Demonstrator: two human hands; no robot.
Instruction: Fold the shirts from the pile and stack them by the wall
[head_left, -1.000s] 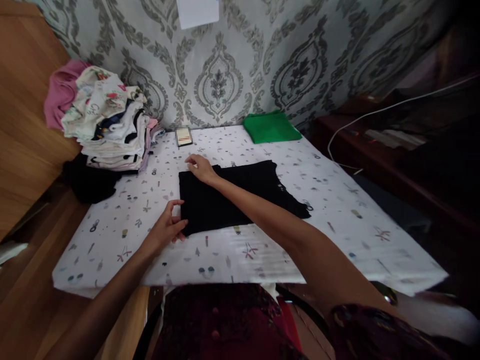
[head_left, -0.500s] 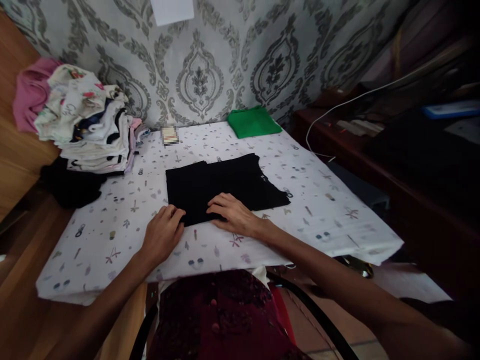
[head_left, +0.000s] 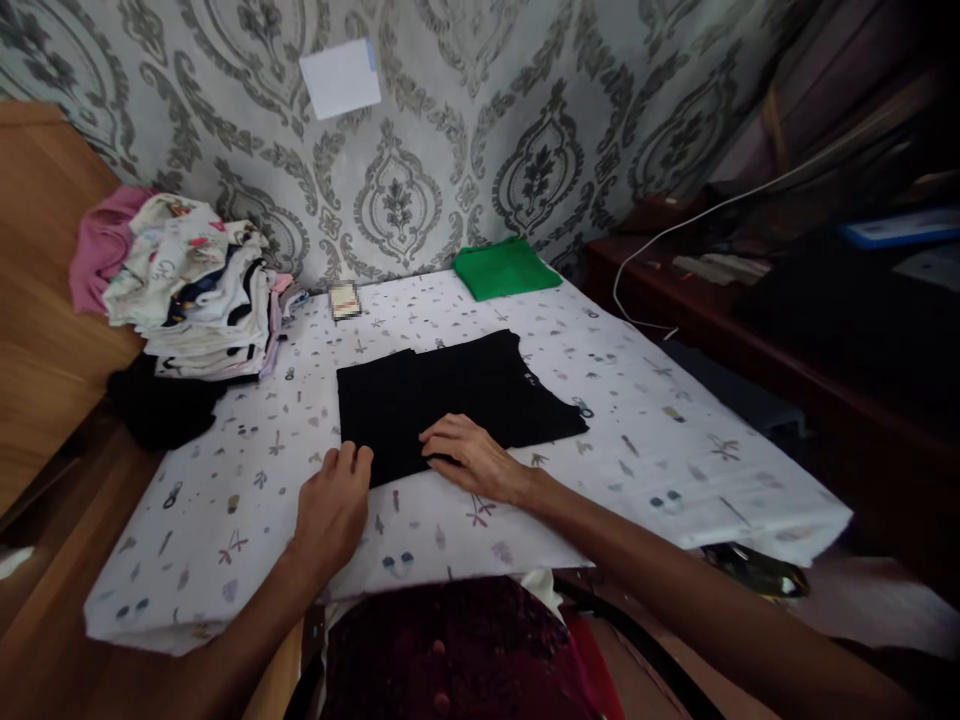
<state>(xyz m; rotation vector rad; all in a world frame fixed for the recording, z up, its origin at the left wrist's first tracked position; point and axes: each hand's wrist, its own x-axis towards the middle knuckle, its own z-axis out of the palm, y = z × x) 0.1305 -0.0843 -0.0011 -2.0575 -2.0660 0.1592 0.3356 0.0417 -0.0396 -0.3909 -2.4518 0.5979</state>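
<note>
A black shirt (head_left: 442, 390), folded flat, lies in the middle of the cloth-covered table. Its neckline with a small label faces right. My left hand (head_left: 335, 500) is at the shirt's near left corner, fingers curled down and closed on the edge; the fingertips are partly hidden. Resting on the near edge of the shirt, my right hand (head_left: 472, 458) has its fingers stretched out over the fabric, and its thumb lies lower, along the edge.
A tall pile of folded clothes (head_left: 202, 290) stands at the back left, above a black garment (head_left: 161, 405). A folded green cloth (head_left: 506, 268) lies by the wall, with a small card (head_left: 345, 300) to its left. A white cable (head_left: 679, 212) crosses dark red furniture (head_left: 630, 270) on the right.
The view has tilted up, so everything sits lower in the picture. My left hand has its fingers curled more over the shirt's corner; my right hand stays in nearly the same place.
</note>
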